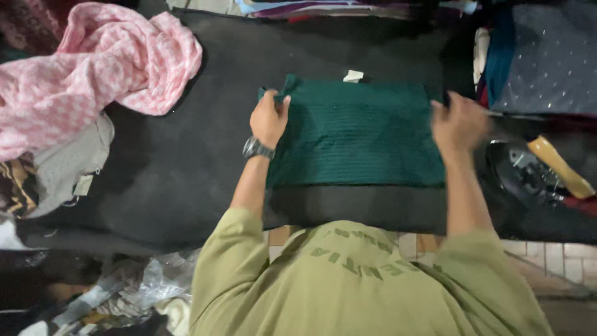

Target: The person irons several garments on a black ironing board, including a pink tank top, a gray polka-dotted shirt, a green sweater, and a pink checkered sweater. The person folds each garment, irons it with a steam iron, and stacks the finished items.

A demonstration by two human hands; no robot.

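1. Dark felt-like cloth covers the table that fills most of my view, with pale floor tiles showing below its near edge.
2. On the middle of the table I see a green knit, folded into a flat rectangle, with a small white tag poking out at its far edge.
3. My left hand sits at the knit's far left corner, fingers closed on a pinch of the fabric, and a watch is on that wrist.
4. My right hand is at the knit's right edge, over the far right corner. It is blurred, with the fingers curled downward, and I cannot tell whether it grips the fabric or only rests on it.
5. A pink checked cloth lies heaped at the table's far left, well apart from the knit, and a grey garment lies just below it.
6. To the right I see a dark blue dotted fabric and, nearer to me, a black iron with a tan handle.
7. Crumpled clear plastic lies low at the left, off the table.
8. My olive sleeves and shirt fill the bottom of the view.
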